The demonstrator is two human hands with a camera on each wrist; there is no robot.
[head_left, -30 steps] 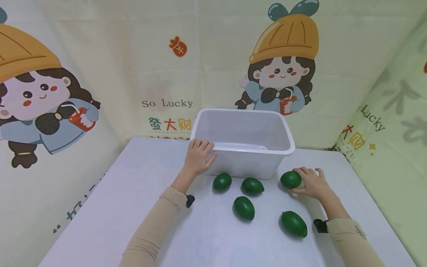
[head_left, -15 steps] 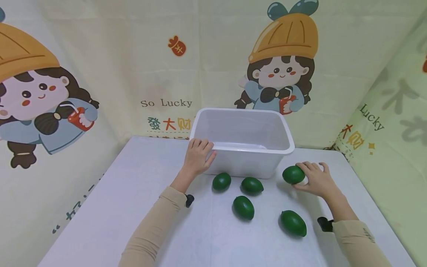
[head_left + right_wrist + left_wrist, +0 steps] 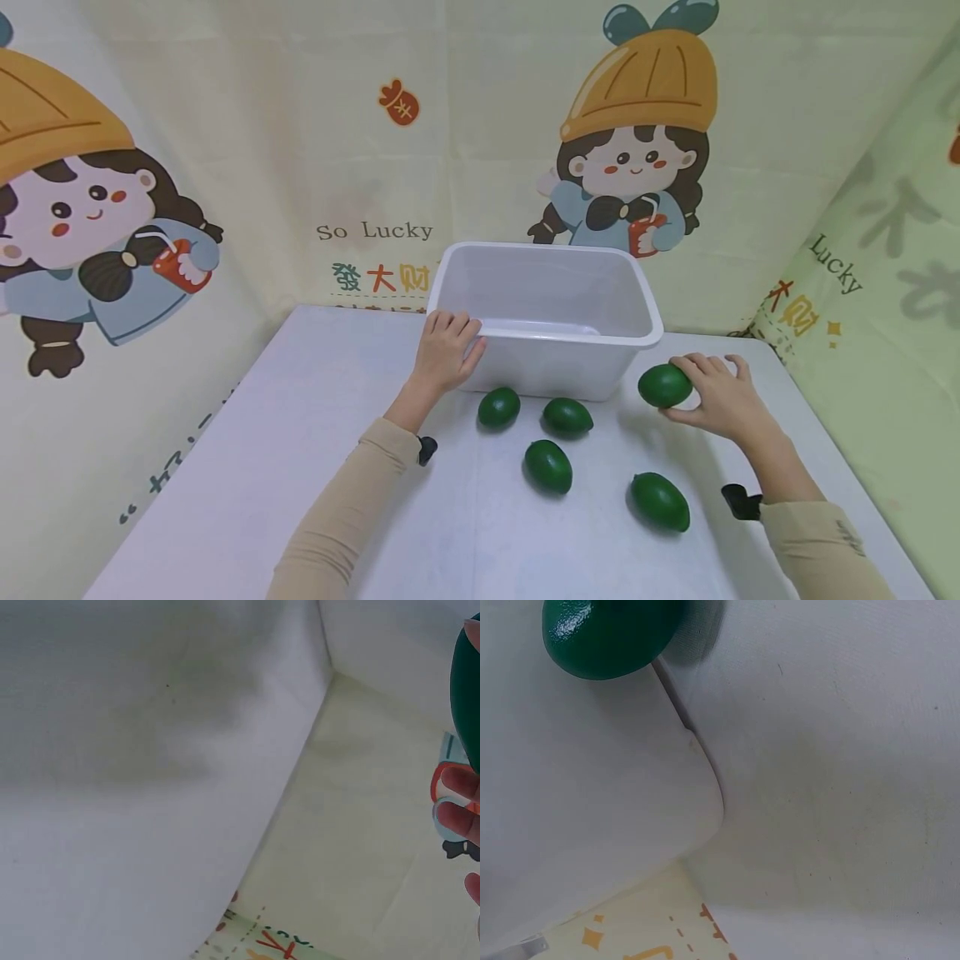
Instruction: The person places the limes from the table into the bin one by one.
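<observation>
A dark green, glossy lime (image 3: 664, 386) is pinched between the thumb and fingers of my right hand (image 3: 722, 400), raised over the table to the right of the white plastic bin (image 3: 547, 367). In the right wrist view part of this lime (image 3: 469, 697) and some fingertips (image 3: 459, 817) show at the right edge. My left hand (image 3: 444, 354) grips the bin's near left rim corner, fingers over the edge and thumb along the front wall. Several more limes lie on the table before the bin, one lime (image 3: 498, 408) close to the left hand. The bin's visible inside holds nothing.
Two limes sit near the bin's front, a lime (image 3: 567, 417) and, closer to me, another lime (image 3: 548, 467). A further lime (image 3: 660, 502) lies at front right. Behind the white table (image 3: 360, 358) hangs a printed cloth (image 3: 487, 125), which also covers both sides.
My right hand has lifted the lime off the table and drawn it slightly to the right. The left hand stays on the bin's rim; the other limes have not moved.
</observation>
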